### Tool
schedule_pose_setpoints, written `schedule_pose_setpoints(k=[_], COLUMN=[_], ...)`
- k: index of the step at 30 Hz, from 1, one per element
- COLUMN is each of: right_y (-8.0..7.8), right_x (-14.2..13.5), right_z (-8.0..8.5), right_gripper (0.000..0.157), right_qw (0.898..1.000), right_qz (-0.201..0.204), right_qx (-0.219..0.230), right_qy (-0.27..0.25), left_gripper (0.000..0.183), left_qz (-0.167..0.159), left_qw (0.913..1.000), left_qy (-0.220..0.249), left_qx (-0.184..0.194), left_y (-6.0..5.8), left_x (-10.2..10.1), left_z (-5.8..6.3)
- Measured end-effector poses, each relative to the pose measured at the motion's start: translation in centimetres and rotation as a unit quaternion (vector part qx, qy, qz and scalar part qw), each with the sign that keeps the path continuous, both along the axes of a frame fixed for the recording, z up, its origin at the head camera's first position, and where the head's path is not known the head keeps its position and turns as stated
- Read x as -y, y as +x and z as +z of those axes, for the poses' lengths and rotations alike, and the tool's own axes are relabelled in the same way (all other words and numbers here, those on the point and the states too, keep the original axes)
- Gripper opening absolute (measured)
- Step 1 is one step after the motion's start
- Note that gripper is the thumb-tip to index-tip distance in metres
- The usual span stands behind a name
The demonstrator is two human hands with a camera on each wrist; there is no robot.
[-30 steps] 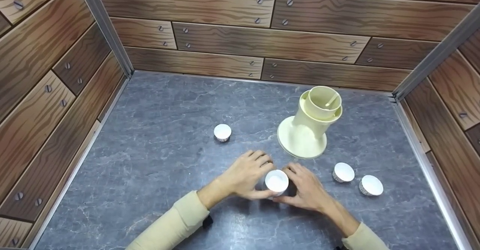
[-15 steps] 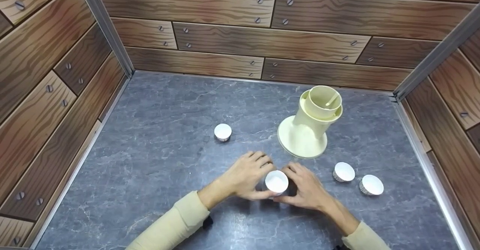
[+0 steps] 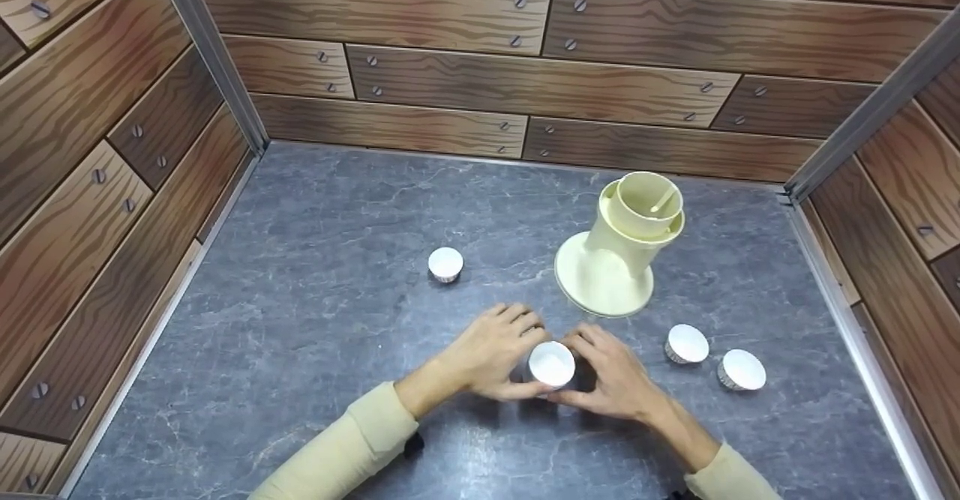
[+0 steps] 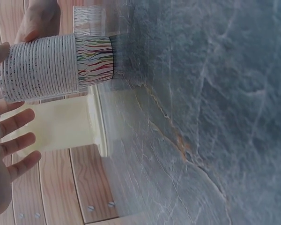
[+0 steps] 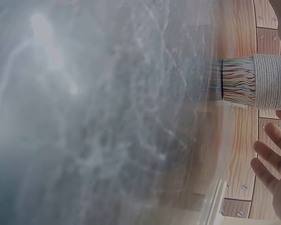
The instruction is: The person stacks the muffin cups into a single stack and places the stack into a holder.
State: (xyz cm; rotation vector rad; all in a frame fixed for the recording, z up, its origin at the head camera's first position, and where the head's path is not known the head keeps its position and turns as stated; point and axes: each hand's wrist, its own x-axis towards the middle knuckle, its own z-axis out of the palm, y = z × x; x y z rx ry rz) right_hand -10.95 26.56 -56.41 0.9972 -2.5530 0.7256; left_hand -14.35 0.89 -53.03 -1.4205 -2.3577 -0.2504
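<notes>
A tall stack of white paper baking cups (image 3: pixel 552 365) stands upright on the table between both hands. In the left wrist view, the stack (image 4: pixel 42 68) shows many nested rims above a lowest cup printed with wavy coloured lines. My left hand (image 3: pixel 499 354) holds its left side with thumb and index finger, the other fingers spread away. From the right, my right hand (image 3: pixel 611 376) holds it the same way, its lower fingers (image 5: pixel 271 154) apart from the stack. The two thumbs meet near the front of the stack.
One single baking cup (image 3: pixel 445 264) stands farther back on the left. Two more, a nearer cup (image 3: pixel 687 344) and an outer cup (image 3: pixel 742 370), stand at right. Behind the hands is a pale yellow stand (image 3: pixel 611 275) with round base and tube. Wood-patterned walls (image 3: pixel 435 73) enclose the table.
</notes>
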Motion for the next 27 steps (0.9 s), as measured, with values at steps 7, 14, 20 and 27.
schedule_pose_setpoints(k=[7, 14, 20, 27], right_y=[0.13, 0.11, 0.08, -0.06], right_x=[-0.01, -0.07, -0.07, -0.04], right_z=[0.27, 0.41, 0.27, 0.22], right_gripper=[0.065, 0.064, 0.065, 0.065], right_qw=[1.0, 1.0, 1.0, 1.0], right_qz=[-0.001, 0.004, 0.003, 0.006], right_qx=[0.009, -0.002, -0.007, -0.015], right_qy=[-0.006, -0.011, -0.008, -0.011], left_gripper=[0.061, 0.061, 0.062, 0.064], left_qz=[0.003, 0.003, -0.002, 0.001], left_qw=[1.0, 0.9999, 0.9999, 0.9998], left_qy=[-0.002, -0.003, 0.004, 0.009], left_qx=[0.008, 0.01, 0.013, 0.015], left_y=[0.08, 0.04, -0.13, -0.62], left_x=[-0.04, -0.09, -0.03, 0.81], left_z=[-0.07, -0.02, -0.12, 0.05])
